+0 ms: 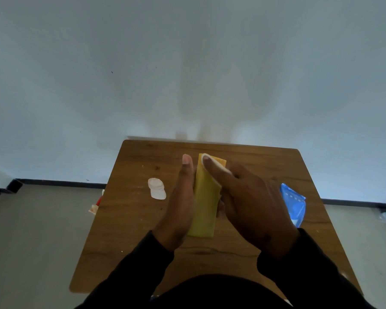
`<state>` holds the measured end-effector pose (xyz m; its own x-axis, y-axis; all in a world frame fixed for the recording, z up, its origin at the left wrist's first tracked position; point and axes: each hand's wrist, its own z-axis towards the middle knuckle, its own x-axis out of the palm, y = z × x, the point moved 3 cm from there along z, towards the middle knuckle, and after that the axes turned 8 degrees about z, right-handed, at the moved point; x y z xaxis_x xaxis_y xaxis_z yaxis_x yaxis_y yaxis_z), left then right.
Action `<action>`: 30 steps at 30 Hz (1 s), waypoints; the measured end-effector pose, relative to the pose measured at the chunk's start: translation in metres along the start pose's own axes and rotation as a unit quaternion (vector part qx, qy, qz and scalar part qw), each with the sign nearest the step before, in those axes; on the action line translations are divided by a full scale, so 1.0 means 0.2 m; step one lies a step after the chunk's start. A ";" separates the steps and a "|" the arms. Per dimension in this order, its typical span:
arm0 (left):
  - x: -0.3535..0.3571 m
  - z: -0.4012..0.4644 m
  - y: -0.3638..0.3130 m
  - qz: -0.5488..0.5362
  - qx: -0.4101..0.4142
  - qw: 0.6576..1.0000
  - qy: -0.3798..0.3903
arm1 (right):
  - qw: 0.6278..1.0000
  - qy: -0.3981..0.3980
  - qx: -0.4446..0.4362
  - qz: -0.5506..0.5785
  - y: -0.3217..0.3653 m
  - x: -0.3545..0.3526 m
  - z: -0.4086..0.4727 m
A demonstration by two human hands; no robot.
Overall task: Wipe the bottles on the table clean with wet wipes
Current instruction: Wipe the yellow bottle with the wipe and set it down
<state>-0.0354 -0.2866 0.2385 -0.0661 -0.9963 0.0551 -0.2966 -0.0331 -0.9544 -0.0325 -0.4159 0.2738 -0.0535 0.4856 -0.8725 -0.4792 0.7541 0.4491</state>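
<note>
The yellow bottle (204, 204) is held up over the middle of the wooden counter (129, 219), its long flat face turned toward the camera and its far end pointing away from the person. The left hand (179, 204) props it from the left side, palm against the edge and fingers (187, 160) stretched straight along it — a brace more than a grip; whether the thumb wraps behind is hidden. The right hand (250, 204) presses a white wet wipe (212, 166) flat on the bottle's upper right part, fingers together and laid over the wipe so that it is pinned between them and the yellow surface. To do this stroke well, I would keep the wipe spread rather than bunched, drag it in long overlapping passes from the far end down toward the near end, and let the left hand push back so the bottle does not twist. The face under the left palm and the back are likely unwiped, so the bottle wants turning between passes. Further out, a small pale bottle (157, 188) lies on its side to the left, apart from the hands and apparently waiting its turn, and the blue pack of wipes (293, 202) lies near the right edge — close enough to reach for a fresh wipe once this one is dirty.
</note>
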 end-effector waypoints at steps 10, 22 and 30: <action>-0.01 0.01 0.00 -0.029 -0.021 0.999 -0.005 | 1.000 -0.001 -0.012 0.005 0.01 0.01 -0.02; -0.03 0.05 0.02 -0.078 -0.024 0.997 0.010 | 0.998 0.049 -0.038 0.008 -0.02 0.03 -0.03; -0.05 0.07 0.03 -0.083 -0.014 0.996 0.015 | 0.997 0.059 -0.042 0.028 -0.05 0.00 -0.02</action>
<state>-0.0232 -0.2781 0.2287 -0.0427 -0.9744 0.2207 -0.3314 -0.1946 -0.9232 -0.0308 -0.4252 0.2683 -0.1823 0.4669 -0.8653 -0.5447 0.6847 0.4842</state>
